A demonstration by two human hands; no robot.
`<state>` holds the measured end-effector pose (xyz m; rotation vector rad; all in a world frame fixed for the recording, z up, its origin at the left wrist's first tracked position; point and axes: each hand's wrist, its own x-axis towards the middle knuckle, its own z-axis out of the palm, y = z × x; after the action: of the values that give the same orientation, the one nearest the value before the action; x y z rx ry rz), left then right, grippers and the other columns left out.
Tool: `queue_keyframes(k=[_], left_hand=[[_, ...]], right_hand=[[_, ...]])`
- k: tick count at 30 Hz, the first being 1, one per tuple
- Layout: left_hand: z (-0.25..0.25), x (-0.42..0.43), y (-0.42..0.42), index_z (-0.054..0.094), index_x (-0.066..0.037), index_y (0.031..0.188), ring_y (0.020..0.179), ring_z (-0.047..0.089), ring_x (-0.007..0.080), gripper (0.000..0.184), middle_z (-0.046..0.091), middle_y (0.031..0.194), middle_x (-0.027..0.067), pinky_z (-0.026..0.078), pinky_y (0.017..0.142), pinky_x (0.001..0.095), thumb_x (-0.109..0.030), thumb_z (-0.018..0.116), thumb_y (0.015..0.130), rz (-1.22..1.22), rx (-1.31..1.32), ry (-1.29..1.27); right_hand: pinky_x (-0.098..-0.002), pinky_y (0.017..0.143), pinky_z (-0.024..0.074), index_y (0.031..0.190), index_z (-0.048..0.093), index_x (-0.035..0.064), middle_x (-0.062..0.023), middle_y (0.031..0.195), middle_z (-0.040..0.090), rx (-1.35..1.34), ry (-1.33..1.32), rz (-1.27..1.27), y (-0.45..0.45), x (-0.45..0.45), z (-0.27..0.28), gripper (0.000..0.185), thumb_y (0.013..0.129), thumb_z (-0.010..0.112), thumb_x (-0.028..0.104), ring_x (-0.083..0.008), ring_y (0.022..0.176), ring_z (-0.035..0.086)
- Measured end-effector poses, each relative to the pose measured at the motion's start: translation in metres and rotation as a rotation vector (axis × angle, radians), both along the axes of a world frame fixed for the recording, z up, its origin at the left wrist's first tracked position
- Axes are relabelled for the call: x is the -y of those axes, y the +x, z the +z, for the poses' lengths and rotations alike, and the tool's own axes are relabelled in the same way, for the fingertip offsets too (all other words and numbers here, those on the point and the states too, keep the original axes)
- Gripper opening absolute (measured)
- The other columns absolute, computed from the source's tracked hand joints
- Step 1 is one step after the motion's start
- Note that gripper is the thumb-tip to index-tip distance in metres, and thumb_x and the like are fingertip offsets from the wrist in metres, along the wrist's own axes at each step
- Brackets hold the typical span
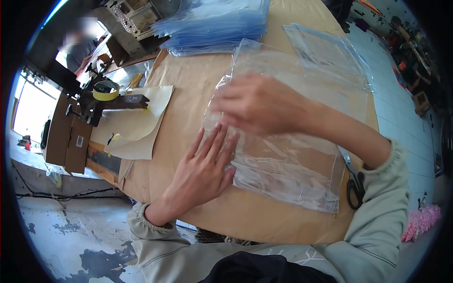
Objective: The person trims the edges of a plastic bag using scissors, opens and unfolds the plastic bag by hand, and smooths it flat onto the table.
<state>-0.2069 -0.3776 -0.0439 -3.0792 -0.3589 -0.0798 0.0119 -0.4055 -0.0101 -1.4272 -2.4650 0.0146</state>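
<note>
A clear plastic bag (292, 174) lies flat on the brown paper-covered table (184, 80) in front of me. My left hand (203, 165) rests on the bag's left edge, palm down with fingers stretched and slightly spread. Just above those fingertips, my right hand (255, 104) hovers over the sheet, smeared by motion. Its fingers look curled, but whether they pinch anything cannot be made out. The right forearm crosses over the upper part of the plastic and hides some of it.
A stack of bluish clear plastic sheets (217, 28) sits at the back. Another clear piece (321, 47) lies back right. Scissors (353, 184) are by my right sleeve. At left stands a dark machine arm with a yellow tape roll (105, 90) above a cream sheet (137, 127).
</note>
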Motion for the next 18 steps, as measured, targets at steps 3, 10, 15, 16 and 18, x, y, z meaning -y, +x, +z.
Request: queue_keyframes(k=[3,10,15,16,18], left_hand=[[-0.007,0.000,0.002,0.032,-0.010,0.143,0.137,0.020,0.0430,0.063,0.019,0.149,0.0263,0.022,0.106,0.0575,-0.029,0.050,0.086,0.022,-0.043,-0.005],[-0.005,-0.003,0.004,0.039,-0.029,0.141,0.135,0.007,0.0552,0.057,0.008,0.150,0.0302,0.020,0.099,0.0682,-0.028,0.046,0.084,0.052,-0.152,-0.145],[0.000,-0.002,0.007,0.036,-0.038,0.141,0.134,0.017,0.0532,0.063,0.014,0.149,0.0295,0.030,0.090,0.0709,-0.034,0.054,0.081,0.069,-0.158,-0.114],[0.001,-0.002,0.007,0.037,-0.039,0.140,0.134,0.018,0.0528,0.063,0.014,0.149,0.0296,0.031,0.090,0.0705,-0.035,0.055,0.080,0.076,-0.167,-0.111],[0.000,-0.002,0.006,0.037,-0.039,0.140,0.134,0.021,0.0503,0.063,0.016,0.148,0.0295,0.033,0.090,0.0675,-0.035,0.055,0.080,0.070,-0.154,-0.094]], right_hand=[[-0.0545,0.109,0.0184,0.124,0.056,0.0231,-0.0055,0.136,0.048,0.117,0.435,-0.026,0.042,-0.050,-0.057,0.035,0.094,0.044,0.039,-0.0177,0.131,0.037],[-0.0615,0.110,0.0083,0.137,0.041,0.0377,-0.0041,0.149,0.030,0.028,0.240,-0.455,0.060,-0.063,-0.089,0.046,0.094,0.036,0.053,-0.0221,0.140,0.021],[-0.0471,0.105,0.0286,0.135,0.045,0.0272,-0.0091,0.135,0.045,-0.257,0.260,-0.421,0.073,-0.069,-0.086,0.044,0.094,0.046,0.043,-0.0255,0.126,0.040],[-0.0422,0.101,0.0345,0.132,0.048,0.0229,-0.0093,0.128,0.051,-0.453,0.258,-0.374,0.080,-0.073,-0.086,0.042,0.094,0.049,0.039,-0.0246,0.119,0.046],[-0.0339,0.091,0.0420,0.125,0.054,0.0148,-0.0078,0.112,0.059,-0.702,0.176,-0.360,0.088,-0.078,-0.085,0.036,0.092,0.055,0.030,-0.0207,0.103,0.054]])
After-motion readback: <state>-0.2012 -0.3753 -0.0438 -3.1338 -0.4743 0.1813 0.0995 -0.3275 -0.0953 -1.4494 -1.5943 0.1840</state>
